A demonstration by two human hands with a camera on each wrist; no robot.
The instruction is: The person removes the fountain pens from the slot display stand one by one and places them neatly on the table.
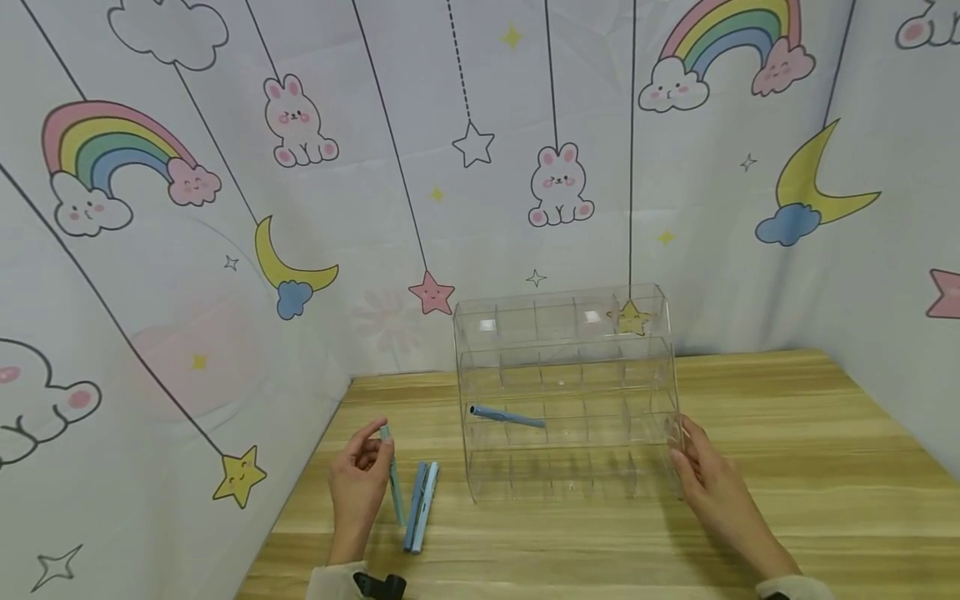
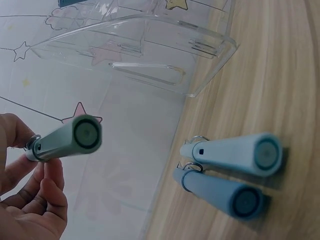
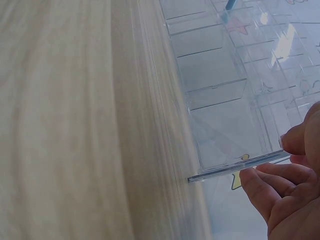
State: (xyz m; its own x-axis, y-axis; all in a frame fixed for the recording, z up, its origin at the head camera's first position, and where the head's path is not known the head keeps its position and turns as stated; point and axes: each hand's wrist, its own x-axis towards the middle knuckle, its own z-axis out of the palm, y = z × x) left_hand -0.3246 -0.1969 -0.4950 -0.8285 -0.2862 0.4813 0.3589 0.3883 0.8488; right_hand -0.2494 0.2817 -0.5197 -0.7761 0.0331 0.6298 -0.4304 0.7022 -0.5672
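Note:
My left hand [image 1: 360, 475] pinches a pale green pen [image 2: 65, 140] by its clip end, thumb on one side, with its other end pointing down. Just right of it, a darker blue pen [image 1: 414, 505] and a light blue pen [image 1: 427, 508] lie side by side on the table. A clear plastic rack [image 1: 517, 447] with several tiers of small compartments stands upright. One blue pen [image 1: 510, 417] lies slanted across its left part, in the third tier down. At the rack's right edge my right hand [image 1: 716, 483] grips the side panel [image 3: 240, 165] between thumb and fingers.
The wood-grain table [image 1: 795, 433] runs back to a white curtain [image 1: 480, 225] printed with rabbits, stars, moons and rainbows. This curtain also hangs along the left and right sides. The rack stands near the table's back edge.

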